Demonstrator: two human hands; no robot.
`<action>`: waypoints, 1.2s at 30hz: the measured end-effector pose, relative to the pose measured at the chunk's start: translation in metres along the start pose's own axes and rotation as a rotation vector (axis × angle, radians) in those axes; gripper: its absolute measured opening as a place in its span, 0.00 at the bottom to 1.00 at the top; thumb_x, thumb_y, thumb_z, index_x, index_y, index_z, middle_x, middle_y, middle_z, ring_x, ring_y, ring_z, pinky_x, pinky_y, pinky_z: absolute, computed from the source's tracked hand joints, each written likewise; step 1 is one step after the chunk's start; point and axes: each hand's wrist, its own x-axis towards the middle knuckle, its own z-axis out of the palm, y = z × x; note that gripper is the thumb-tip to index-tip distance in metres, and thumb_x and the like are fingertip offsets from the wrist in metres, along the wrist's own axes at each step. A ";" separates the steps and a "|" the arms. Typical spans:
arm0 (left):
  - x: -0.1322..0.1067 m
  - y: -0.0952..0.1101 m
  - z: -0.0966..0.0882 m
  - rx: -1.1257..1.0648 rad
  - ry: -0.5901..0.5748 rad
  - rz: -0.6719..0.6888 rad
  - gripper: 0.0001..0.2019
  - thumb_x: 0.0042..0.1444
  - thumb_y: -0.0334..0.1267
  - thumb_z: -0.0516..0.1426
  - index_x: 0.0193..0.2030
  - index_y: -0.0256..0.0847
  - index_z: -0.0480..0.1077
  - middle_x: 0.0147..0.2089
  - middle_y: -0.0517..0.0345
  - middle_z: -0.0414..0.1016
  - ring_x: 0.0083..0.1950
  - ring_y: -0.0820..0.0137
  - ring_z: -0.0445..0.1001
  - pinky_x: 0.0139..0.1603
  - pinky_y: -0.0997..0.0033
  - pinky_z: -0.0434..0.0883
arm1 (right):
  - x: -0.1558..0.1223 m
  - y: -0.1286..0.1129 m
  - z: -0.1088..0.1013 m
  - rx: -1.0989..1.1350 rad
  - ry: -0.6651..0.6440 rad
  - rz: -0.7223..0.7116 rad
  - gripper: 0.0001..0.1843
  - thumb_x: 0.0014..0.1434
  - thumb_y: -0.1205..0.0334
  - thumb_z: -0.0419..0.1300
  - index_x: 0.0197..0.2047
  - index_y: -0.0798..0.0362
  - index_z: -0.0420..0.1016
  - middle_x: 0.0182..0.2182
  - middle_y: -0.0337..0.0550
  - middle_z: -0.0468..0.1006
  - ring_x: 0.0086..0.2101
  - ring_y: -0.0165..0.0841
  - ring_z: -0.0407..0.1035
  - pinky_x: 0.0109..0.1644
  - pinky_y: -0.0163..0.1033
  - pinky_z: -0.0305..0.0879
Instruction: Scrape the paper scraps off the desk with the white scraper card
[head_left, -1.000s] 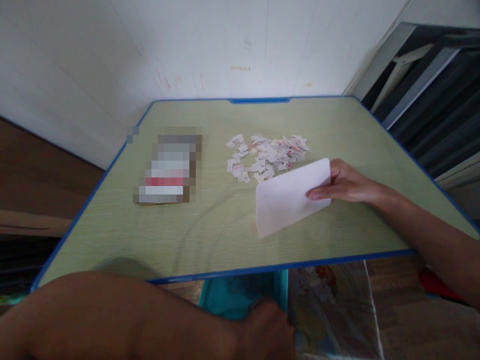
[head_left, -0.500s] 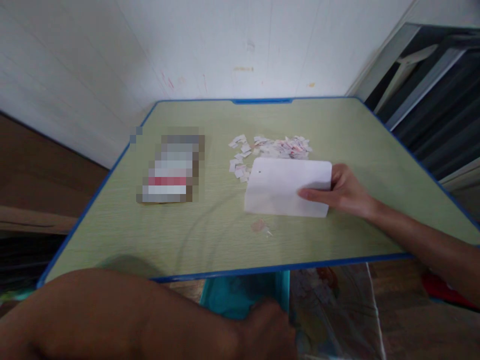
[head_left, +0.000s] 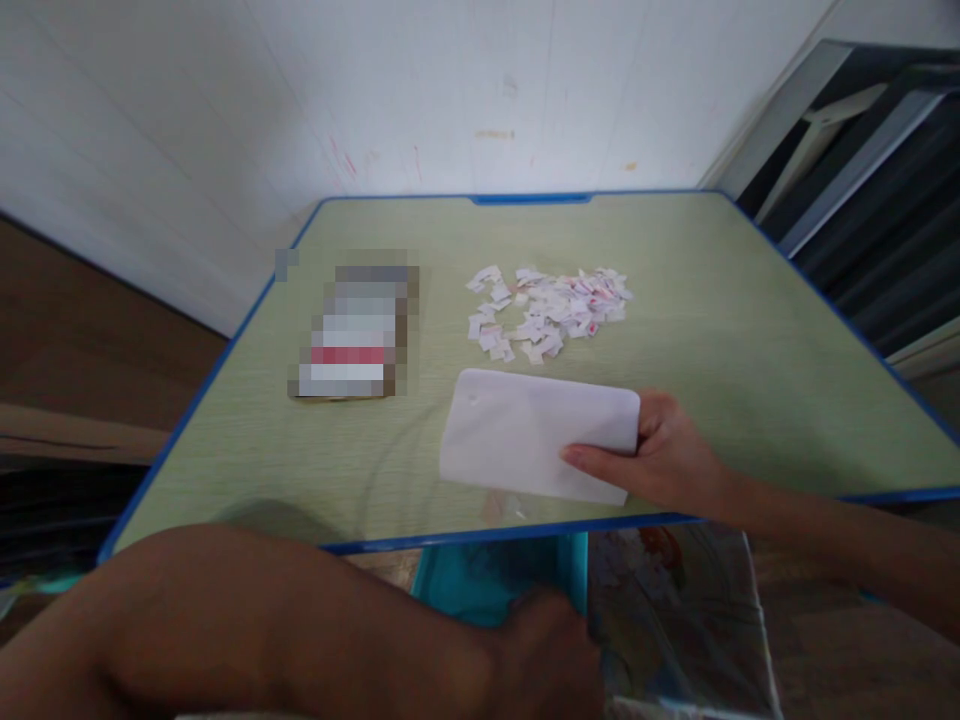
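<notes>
Right hand (head_left: 660,462): clamped on the right end of a white plastic card (head_left: 534,435), thumb on top, fingers beneath. The card is a flat rectangular sheet with rounded corners and a small hole near its far left corner. It lies low over the desk (head_left: 712,330) close to the near edge, right of centre, its long side roughly parallel to that edge. Whether it rests on the surface or hovers just above cannot be told. Gripping it at one end leaves the long lower edge free, which would suit scraping or pushing along the desk top; this is a judgement.

Left hand (head_left: 544,660): below the near edge of the desk, at the rim of a teal bin (head_left: 487,590) that sits directly under the edge, beneath the card. The hand is in shadow; I cannot tell whether it is gripping the rim or only resting against it. The bin's place under the edge would let anything moved off the desk drop in.

Paper scraps (head_left: 547,308): a loose heap of small white and pink-marked pieces, beyond the card toward the far edge, apart from it. A faint smear shows at the near edge just below the card.

A flat packet (head_left: 352,335), blurred out, lies toward the left edge, well apart from both hands.
</notes>
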 end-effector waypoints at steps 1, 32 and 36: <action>-0.001 0.000 -0.002 0.000 -0.011 -0.001 0.06 0.42 0.32 0.55 0.18 0.42 0.66 0.21 0.61 0.71 0.17 0.68 0.67 0.09 0.70 0.54 | 0.000 -0.001 0.001 -0.003 -0.030 -0.010 0.12 0.46 0.55 0.56 0.31 0.51 0.74 0.22 0.38 0.73 0.22 0.30 0.66 0.20 0.33 0.61; 0.006 0.000 0.005 -0.129 0.008 -0.056 0.06 0.43 0.29 0.56 0.19 0.40 0.68 0.19 0.58 0.71 0.18 0.69 0.67 0.13 0.73 0.54 | 0.068 0.038 -0.118 0.375 0.692 -0.357 0.16 0.47 0.59 0.57 0.41 0.50 0.67 0.44 0.41 0.69 0.38 0.32 0.66 0.38 0.36 0.63; 0.018 -0.002 0.022 -0.104 0.079 -0.060 0.09 0.45 0.30 0.54 0.16 0.39 0.67 0.14 0.59 0.66 0.15 0.71 0.63 0.14 0.73 0.53 | 0.064 0.055 -0.121 0.400 0.599 -0.213 0.15 0.45 0.58 0.59 0.39 0.48 0.68 0.40 0.38 0.72 0.33 0.30 0.68 0.34 0.36 0.65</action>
